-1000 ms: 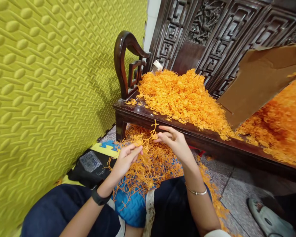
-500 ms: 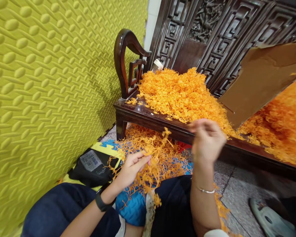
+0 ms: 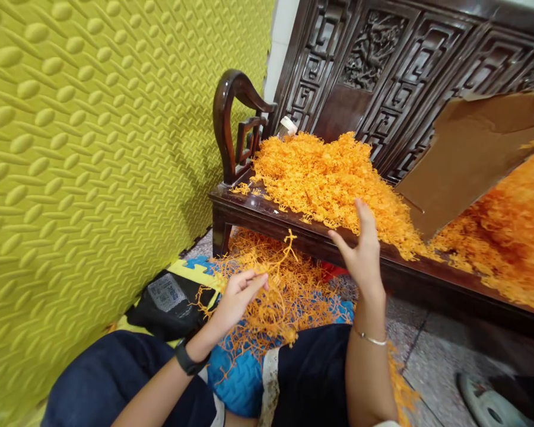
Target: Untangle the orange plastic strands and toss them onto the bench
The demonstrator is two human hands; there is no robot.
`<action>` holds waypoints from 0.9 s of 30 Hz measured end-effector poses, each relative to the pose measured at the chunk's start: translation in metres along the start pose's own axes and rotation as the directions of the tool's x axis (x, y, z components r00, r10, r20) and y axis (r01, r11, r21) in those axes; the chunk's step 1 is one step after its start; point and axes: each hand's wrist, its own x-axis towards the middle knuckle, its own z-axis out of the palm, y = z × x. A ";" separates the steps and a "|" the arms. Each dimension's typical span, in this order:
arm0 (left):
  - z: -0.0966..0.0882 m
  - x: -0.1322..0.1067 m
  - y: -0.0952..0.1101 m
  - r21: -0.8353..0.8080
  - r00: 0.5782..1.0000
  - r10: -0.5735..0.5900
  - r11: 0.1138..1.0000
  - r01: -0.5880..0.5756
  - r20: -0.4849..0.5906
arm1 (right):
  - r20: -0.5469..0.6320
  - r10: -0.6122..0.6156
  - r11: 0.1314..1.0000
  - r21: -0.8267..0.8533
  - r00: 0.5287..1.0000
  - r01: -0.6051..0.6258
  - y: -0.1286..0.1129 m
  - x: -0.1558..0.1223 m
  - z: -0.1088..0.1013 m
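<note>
Between the thumb and fingers of my left hand [image 3: 240, 295] is pinched a branching orange plastic sprig [image 3: 288, 254], with one stem pointing up and away. My right hand [image 3: 362, 249] is raised before the bench edge, thumb and fingers spread, holding nothing visible. Just beyond it lies a heap of small orange plastic pieces [image 3: 320, 172] on the dark wooden bench [image 3: 267, 207]. Below my left hand spreads a tangle of bare orange plastic branches [image 3: 311, 296] on the floor, partly hidden by my hand and legs.
A brown cardboard sheet [image 3: 467, 160] leans on the bench, with a second orange heap [image 3: 507, 225] right of it. A yellow padded wall [image 3: 93, 148] stands left. A black bag [image 3: 169, 302] lies by my knee. A grey slipper [image 3: 493, 403] is at lower right.
My right hand has opened from a closed, blurred pose, its fingers now spread near the heap. My left hand stays in nearly the same place, keeping its pinch on the sprig. The view has shifted slightly.
</note>
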 end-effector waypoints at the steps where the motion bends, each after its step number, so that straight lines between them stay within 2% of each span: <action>1: -0.001 0.000 -0.001 0.074 0.999 0.037 0.997 -0.038 0.003 | 0.020 -0.003 0.998 0.062 1.000 0.002 -0.009 -0.002 0.003; 4: -0.004 0.002 -0.003 0.343 0.991 0.128 0.930 -0.134 0.041 | 0.225 -0.079 0.934 0.358 0.971 -0.007 -0.041 -0.008 0.006; 6: -0.007 0.002 -0.002 0.491 0.985 0.154 0.854 -0.170 0.073 | 0.416 -0.203 0.880 0.475 0.886 -0.022 -0.059 -0.013 0.007; 9: -0.010 0.001 0.000 0.616 0.979 0.179 0.763 -0.198 0.092 | 0.643 -0.310 0.908 0.418 0.701 0.018 -0.071 -0.021 0.015; 10: -0.010 0.001 0.000 0.633 0.978 0.188 0.747 -0.204 0.093 | 0.684 -0.308 0.925 0.377 0.661 0.042 -0.072 -0.024 0.019; 12: -0.012 0.000 0.002 0.635 0.974 0.207 0.742 -0.218 0.092 | 0.713 -0.297 0.944 0.321 0.635 0.080 -0.071 -0.026 0.027; 15: -0.015 0.000 0.004 0.600 0.971 0.216 0.765 -0.233 0.100 | 0.664 -0.325 0.932 0.345 0.673 0.110 -0.070 -0.023 0.032; 18: -0.016 0.000 0.005 0.566 0.969 0.208 0.787 -0.247 0.133 | 0.571 -0.286 0.912 0.408 0.770 0.037 -0.068 -0.019 0.029; 20: -0.013 0.000 0.004 0.524 0.963 0.223 0.808 -0.268 0.149 | 0.478 -0.172 0.883 0.462 0.861 -0.080 -0.068 -0.019 0.027; 22: -0.008 -0.003 0.003 0.467 0.955 0.250 0.833 -0.296 0.159 | 0.333 0.016 0.814 0.543 0.943 -0.205 -0.071 -0.024 0.029; 23: -0.005 -0.005 0.003 0.443 0.951 0.265 0.841 -0.309 0.161 | 0.250 0.128 0.767 0.589 0.960 -0.256 -0.074 -0.027 0.031; 24: -0.002 -0.007 0.002 0.430 0.947 0.277 0.844 -0.320 0.161 | 0.169 0.235 0.715 0.637 0.957 -0.288 -0.078 -0.030 0.034; 27: 0.006 -0.018 0.005 0.437 0.933 0.322 0.824 -0.360 0.161 | -0.016 0.442 0.585 0.762 0.897 -0.276 -0.097 -0.038 0.037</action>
